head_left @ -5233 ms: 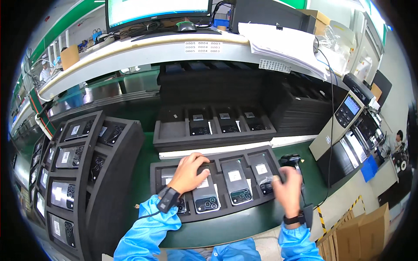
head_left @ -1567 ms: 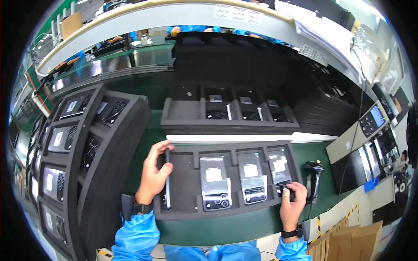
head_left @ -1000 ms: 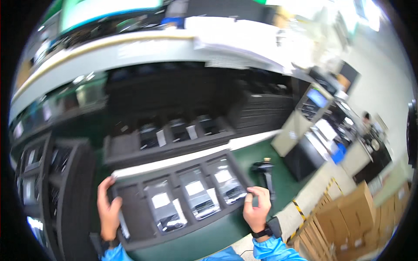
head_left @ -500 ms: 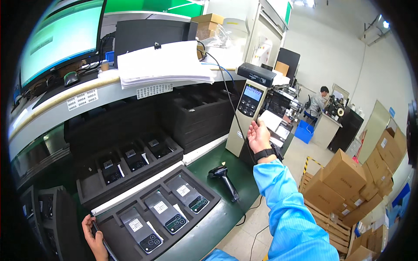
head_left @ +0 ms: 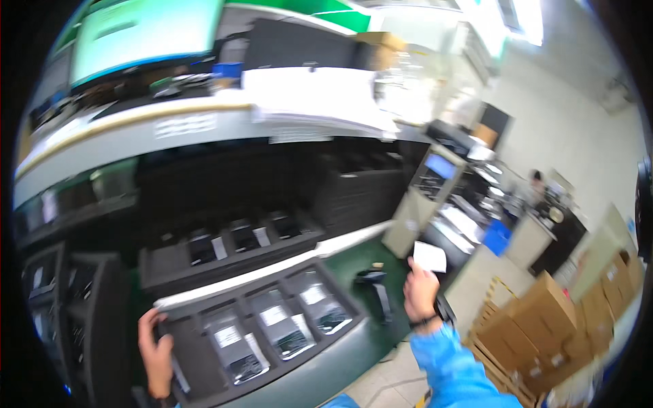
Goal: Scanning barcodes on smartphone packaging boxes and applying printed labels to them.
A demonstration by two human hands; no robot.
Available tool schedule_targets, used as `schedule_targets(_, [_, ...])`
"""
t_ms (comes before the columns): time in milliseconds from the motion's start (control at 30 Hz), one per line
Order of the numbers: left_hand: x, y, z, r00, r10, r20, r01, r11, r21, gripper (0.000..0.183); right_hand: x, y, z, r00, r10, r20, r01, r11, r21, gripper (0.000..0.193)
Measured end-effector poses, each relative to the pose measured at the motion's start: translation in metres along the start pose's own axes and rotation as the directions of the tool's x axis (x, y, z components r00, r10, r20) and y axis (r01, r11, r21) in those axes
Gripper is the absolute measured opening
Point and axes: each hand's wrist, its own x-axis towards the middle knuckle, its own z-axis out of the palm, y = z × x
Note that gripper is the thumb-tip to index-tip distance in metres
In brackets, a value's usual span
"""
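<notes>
My right hand (head_left: 420, 292) pinches a small white label (head_left: 430, 258) in front of the grey label printer (head_left: 425, 197). At the lower left, my left hand (head_left: 156, 353) is closed round a thin dark slab (head_left: 179, 374) seen edge-on beside a black foam tray (head_left: 194, 343); blur hides its kind. The tray holds three phones, a left one (head_left: 235, 347), a middle one (head_left: 280, 326) and a right one (head_left: 320, 302), each bearing a white sticker. White strips lie beside the left and middle phones. A black handheld scanner (head_left: 381, 296) rests right of the tray.
Behind stands another foam tray (head_left: 160, 265) with phones, below a shelf bearing a monitor (head_left: 143, 41) and a paper stack (head_left: 313, 95). More upright trays (head_left: 95, 326) are at left. Cartons (head_left: 544, 313) and a blue bin (head_left: 498, 236) stand at right; a person (head_left: 534, 190) sits farther back.
My right hand has drawn down from the printer and now shows a white label in its fingers. The whole view has swung, shifting things rightward and blurring them. My left hand stays beside the tray.
</notes>
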Motion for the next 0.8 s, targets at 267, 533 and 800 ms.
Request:
schedule_targets(267, [0.000, -0.004, -0.004, 0.990, 0.138, 0.012, -0.138, 0.990, 0.013, 0.056, -0.199, 0.014, 0.155, 0.128, 0.651, 0.748, 0.081, 0.745, -0.662, 0.024])
schedule_targets(533, [-0.003, 0.006, -0.002, 0.988, 0.150, 0.026, -0.152, 0.954, 0.259, 0.063, -0.273, 0.035, 0.245, -0.354, 0.735, 0.579, 0.445, 0.677, -0.586, 0.035])
schedule_targets(800, [-0.011, 0.011, 0.010, 0.976, 0.097, 0.195, -0.210, 0.654, 0.727, 0.078, -0.151, 0.025, 0.100, 0.778, 0.158, 0.608, 0.360, 0.682, -0.637, 0.035])
